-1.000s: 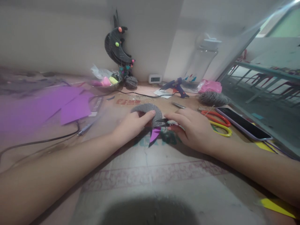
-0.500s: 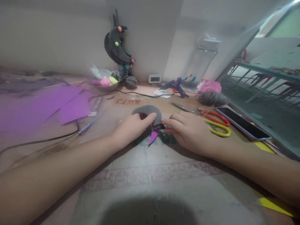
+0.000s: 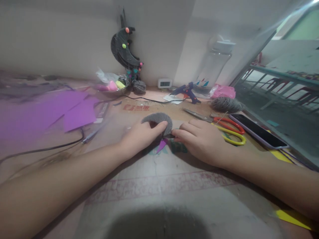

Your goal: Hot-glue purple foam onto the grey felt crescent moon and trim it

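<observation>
A grey crescent shape [image 3: 159, 118], its surface like wrapped yarn, is pinched between the thumb and fingers of my left hand [image 3: 146, 134]. My right hand [image 3: 203, 137] is closed beside its lower right tip, thumb and fingers pressed together at a thin dark strand or edge. What exactly sits in those fingertips is too small to make out. A small purple pointed piece [image 3: 162, 145] shows just below the crescent, between both hands.
Scissors [image 3: 231, 132] and a phone [image 3: 259, 131] lie right of my right hand. Farther back are grey yarn [image 3: 226, 104], a glue gun [image 3: 186, 92], a small digital clock [image 3: 164, 83] and a bowl [image 3: 114, 91]. Purple sheets [image 3: 79, 114] lie left; a dark crescent ornament [image 3: 124, 49] hangs behind.
The fingers of my right hand have shifted slightly at the crescent's edge. Less of the purple piece shows, and its tip has moved a little up and left. My left hand keeps its hold.
</observation>
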{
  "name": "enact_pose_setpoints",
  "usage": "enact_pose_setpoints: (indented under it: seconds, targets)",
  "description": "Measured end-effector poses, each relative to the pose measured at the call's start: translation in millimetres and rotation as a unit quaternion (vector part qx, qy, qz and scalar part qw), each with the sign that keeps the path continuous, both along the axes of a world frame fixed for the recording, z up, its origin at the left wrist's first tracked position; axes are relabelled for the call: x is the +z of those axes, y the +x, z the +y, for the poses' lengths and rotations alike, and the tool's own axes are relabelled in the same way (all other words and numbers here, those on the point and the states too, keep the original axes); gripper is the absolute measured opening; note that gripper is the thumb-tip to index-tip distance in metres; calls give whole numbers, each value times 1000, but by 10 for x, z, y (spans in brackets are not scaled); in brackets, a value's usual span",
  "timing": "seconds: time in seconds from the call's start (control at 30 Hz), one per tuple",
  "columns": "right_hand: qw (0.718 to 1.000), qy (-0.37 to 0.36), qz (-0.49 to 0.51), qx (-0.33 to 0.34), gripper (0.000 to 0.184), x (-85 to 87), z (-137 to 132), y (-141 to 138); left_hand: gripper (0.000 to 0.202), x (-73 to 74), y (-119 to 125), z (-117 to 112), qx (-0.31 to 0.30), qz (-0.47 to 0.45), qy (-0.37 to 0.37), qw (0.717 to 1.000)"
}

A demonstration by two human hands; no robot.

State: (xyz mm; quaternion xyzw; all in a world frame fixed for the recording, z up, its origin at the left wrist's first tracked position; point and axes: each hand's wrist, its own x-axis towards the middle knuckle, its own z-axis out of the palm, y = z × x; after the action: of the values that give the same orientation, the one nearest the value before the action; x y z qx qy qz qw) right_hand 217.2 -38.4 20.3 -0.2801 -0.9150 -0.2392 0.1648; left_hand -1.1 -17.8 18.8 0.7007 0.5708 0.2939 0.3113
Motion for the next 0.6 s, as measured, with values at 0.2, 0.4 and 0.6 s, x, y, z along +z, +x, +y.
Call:
enact_pose_setpoints:
  seconds: [0.2,0.4,0.6]
  targets:
    - [999,-16,46,1,22,10,-22,-24,39,7,-7,11,-13,-15,2,1000]
    - [960,-101,253,-61,22,106,187,90,41,-4,-12,33,-32,-72,-16,997]
    - [940,-164,270,-126,27,-80,676,367,37,13,-6,43,-46,-126,-14,991]
